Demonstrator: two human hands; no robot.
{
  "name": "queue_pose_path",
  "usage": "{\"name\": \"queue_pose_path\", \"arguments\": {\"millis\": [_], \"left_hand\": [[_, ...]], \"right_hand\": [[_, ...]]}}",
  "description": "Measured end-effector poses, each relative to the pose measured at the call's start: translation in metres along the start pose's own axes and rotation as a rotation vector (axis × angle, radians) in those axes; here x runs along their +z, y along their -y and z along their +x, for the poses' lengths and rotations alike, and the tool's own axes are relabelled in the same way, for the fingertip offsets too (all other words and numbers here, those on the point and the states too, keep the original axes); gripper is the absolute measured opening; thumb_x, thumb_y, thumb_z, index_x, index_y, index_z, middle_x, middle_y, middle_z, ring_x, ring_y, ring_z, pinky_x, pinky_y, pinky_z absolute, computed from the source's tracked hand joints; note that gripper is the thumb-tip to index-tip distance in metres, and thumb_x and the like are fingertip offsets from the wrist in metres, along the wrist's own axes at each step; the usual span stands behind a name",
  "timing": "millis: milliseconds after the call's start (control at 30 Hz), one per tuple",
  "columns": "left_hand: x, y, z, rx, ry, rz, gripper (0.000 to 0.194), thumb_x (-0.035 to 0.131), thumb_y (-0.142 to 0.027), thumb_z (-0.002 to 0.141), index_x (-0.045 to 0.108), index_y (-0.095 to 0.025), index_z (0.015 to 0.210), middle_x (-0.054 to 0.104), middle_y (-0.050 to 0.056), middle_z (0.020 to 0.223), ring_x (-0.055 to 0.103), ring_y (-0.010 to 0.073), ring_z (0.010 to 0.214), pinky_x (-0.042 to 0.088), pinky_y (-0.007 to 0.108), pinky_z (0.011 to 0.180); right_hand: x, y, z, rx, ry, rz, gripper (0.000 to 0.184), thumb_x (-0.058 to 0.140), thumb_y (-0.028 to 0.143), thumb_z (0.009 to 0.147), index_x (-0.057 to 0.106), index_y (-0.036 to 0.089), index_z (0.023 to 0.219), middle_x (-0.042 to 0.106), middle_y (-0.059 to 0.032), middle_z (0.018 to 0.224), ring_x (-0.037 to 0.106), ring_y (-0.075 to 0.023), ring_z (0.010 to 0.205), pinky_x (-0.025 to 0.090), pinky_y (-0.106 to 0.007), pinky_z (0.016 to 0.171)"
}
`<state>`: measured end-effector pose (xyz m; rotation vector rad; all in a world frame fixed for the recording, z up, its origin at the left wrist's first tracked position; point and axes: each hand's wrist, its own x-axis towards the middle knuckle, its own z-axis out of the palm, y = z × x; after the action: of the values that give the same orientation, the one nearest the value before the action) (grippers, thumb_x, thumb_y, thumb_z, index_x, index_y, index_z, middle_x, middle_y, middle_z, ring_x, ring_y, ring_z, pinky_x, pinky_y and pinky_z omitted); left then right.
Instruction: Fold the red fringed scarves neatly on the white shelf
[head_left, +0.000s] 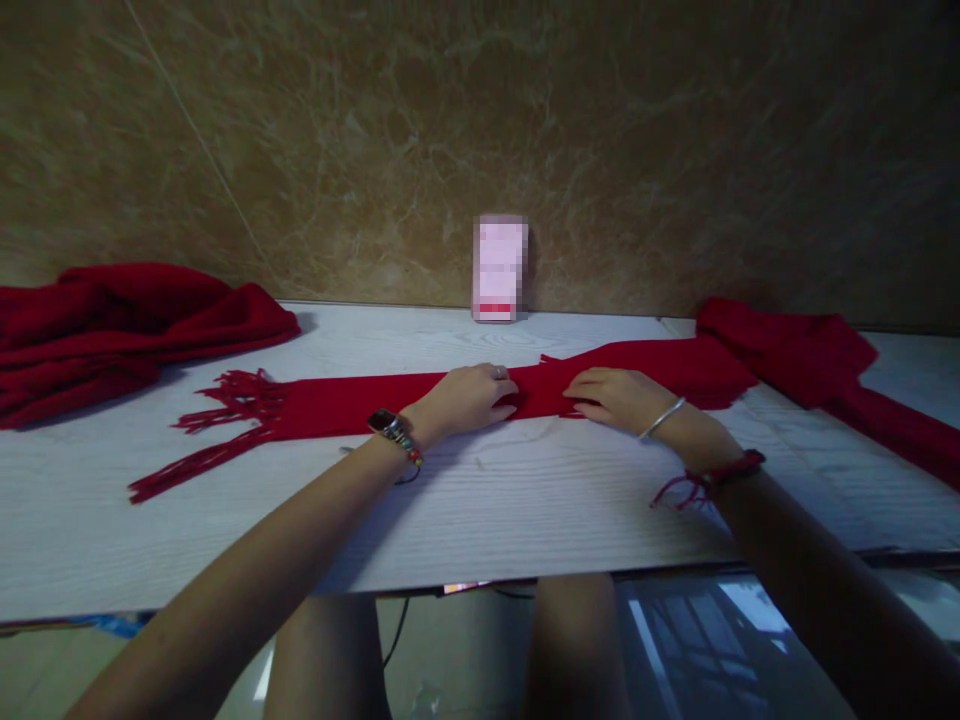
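A long red scarf (337,403) with tassels at its left end lies stretched across a white wood-grain table (480,500). My left hand (469,396) rests on the middle of the scarf, fingers curled and pressing on the cloth. My right hand (611,397) lies just to the right on the same scarf, fingers bent down onto the fabric. The two hands are about a hand's width apart. The scarf runs on to the right, up to a bunched red part (795,350).
A heap of red scarves (112,330) lies at the table's back left. A small pink card (499,268) leans against the brown marbled wall (480,130). My knees show below the table's front edge.
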<state>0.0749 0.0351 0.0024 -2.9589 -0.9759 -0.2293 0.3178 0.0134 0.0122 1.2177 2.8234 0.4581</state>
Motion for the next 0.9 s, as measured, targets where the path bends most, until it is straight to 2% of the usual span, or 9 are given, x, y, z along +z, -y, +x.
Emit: {"name": "queue_pose_path", "arguments": {"millis": [200,333,467,733,800,900], "left_hand": [[0.007,0.003,-0.006,0.018,-0.051,-0.014,0.033,0.05,-0.033,0.087,0.062,-0.015,0.112,0.064,0.011,0.109,0.06,0.0204,0.093,0.049,0.03,0.076],[0.004,0.003,-0.01,0.063,-0.025,0.034,0.029,0.05,-0.027,0.086,0.062,-0.017,0.111,0.064,0.009,0.109,0.061,0.0188,0.092,0.049,0.029,0.075],[-0.002,-0.004,-0.012,0.105,0.006,0.099,0.029,0.046,-0.02,0.087,0.061,-0.017,0.112,0.064,0.009,0.109,0.061,0.0196,0.094,0.05,0.03,0.074],[-0.006,-0.013,-0.016,0.005,-0.003,0.117,0.031,0.045,-0.017,0.085,0.059,-0.015,0.113,0.064,0.011,0.103,0.062,0.0212,0.087,0.048,0.029,0.063],[-0.007,-0.013,-0.016,-0.017,-0.006,0.145,0.03,0.04,-0.014,0.086,0.06,-0.014,0.11,0.064,0.012,0.098,0.062,0.0205,0.083,0.045,0.028,0.059],[-0.012,-0.014,-0.017,-0.033,-0.002,0.152,0.029,0.038,-0.011,0.086,0.061,-0.013,0.103,0.064,0.012,0.095,0.061,0.0188,0.077,0.044,0.027,0.058]], "right_hand": [[0.006,0.001,-0.006,0.013,-0.041,0.004,0.027,0.049,0.013,0.083,0.07,0.017,0.099,0.071,-0.0082,0.098,0.064,-0.0182,0.092,0.052,-0.03,0.082],[0.008,0.006,-0.009,0.044,-0.067,0.017,0.034,0.046,0.005,0.08,0.068,0.017,0.103,0.071,-0.0081,0.1,0.063,-0.0182,0.094,0.051,-0.031,0.083],[0.008,0.011,-0.011,0.14,-0.113,0.074,0.03,0.044,0.009,0.082,0.069,0.016,0.096,0.071,-0.0099,0.096,0.064,-0.0211,0.091,0.05,-0.034,0.083],[0.009,0.008,-0.01,0.363,-0.424,0.357,0.023,0.04,0.02,0.087,0.063,0.021,0.085,0.068,-0.0064,0.084,0.062,-0.0214,0.081,0.049,-0.035,0.074],[0.008,0.006,-0.011,0.354,-0.434,0.391,0.021,0.041,0.022,0.086,0.062,0.021,0.082,0.067,-0.0064,0.082,0.061,-0.0214,0.08,0.049,-0.034,0.074],[0.006,0.004,-0.014,0.273,-0.379,0.419,0.02,0.042,0.021,0.086,0.061,0.02,0.08,0.067,-0.007,0.083,0.061,-0.0211,0.082,0.048,-0.035,0.075]]}}
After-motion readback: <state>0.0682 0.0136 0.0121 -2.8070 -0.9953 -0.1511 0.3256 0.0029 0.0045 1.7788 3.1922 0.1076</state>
